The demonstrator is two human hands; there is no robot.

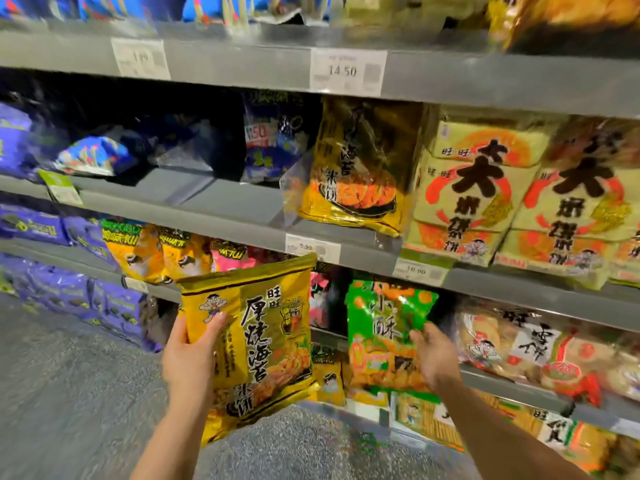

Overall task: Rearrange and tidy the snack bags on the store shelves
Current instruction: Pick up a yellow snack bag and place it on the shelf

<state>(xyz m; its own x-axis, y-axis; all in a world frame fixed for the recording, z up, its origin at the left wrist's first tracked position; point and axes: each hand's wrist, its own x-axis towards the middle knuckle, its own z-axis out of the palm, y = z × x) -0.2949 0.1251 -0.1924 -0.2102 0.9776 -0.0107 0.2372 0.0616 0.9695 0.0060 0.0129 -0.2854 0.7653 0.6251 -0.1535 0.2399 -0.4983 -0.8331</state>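
Note:
My left hand (192, 355) grips a yellow and gold seaweed rice-cracker bag (266, 337) by its left edge, thumb on the front, and holds it upright in front of the lower shelves. My right hand (433, 355) is beside a green snack bag (384, 327) on a lower shelf, fingers loosely spread and touching or nearly touching its right side. A matching gold seaweed bag (356, 168) stands on the middle shelf (221, 202), leaning over its front edge.
Large pale yellow rice-cracker bags (485, 188) fill the middle shelf to the right. Blue and purple bags (90, 154) lie at the back left, with bare shelf between. Orange, pink and purple bags (162, 254) line the lower left shelves. Grey floor (69, 393) is below.

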